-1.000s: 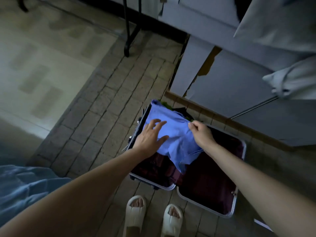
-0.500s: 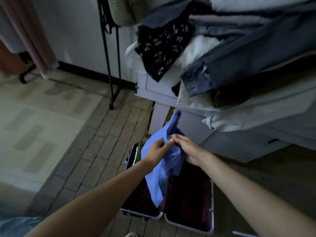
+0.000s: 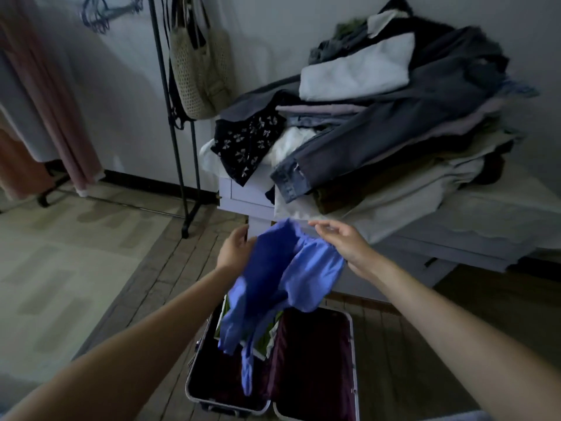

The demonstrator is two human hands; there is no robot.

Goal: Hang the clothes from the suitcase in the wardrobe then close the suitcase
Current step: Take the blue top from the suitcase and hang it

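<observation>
Blue shirt (image 3: 285, 278) now lifted higher than half a second ago, hanging above the open suitcase (image 3: 352, 354) on the floor. Gripped at its left edge by the left hand (image 3: 235, 249); right hand (image 3: 343, 241) at the right edge, grip not clear to tell. Hands further apart than before. Behind, a pile of clothes (image 3: 379, 123) on a pale table (image 3: 243, 192); left of it, a black rack (image 3: 179, 147) with a knitted bag (image 3: 197, 71).
</observation>
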